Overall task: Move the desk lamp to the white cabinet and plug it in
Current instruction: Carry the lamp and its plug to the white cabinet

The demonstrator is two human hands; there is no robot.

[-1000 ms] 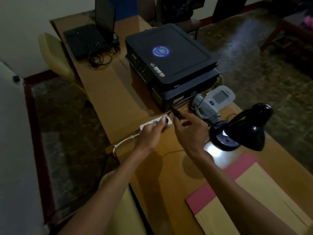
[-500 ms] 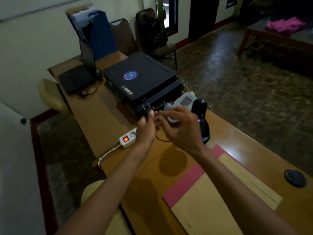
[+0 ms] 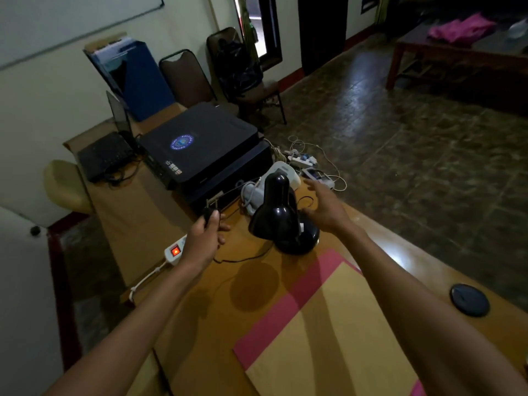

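Observation:
A black desk lamp (image 3: 281,217) stands on the wooden desk (image 3: 380,247), its shade dark and tipped toward me. My left hand (image 3: 204,238) is closed around the lamp's black plug (image 3: 210,214), prongs pointing up, just above a white power strip (image 3: 174,250) with a glowing red switch. The lamp's thin black cord (image 3: 243,257) loops across the desk from the base. My right hand (image 3: 324,207) hovers open beside the lamp's right side, fingers spread, close to the base. No white cabinet is identifiable.
A black printer (image 3: 205,150) sits behind the lamp, a laptop (image 3: 110,152) farther left. A white device (image 3: 281,174) and tangled cables lie behind the lamp. Pink and tan folders (image 3: 325,324) cover the near desk. A black round grommet (image 3: 469,300) is at right.
The plug came out of the power strip and the lamp's light went out. The plug now sits in my left hand; my right hand let go and moved right, beside the lamp.

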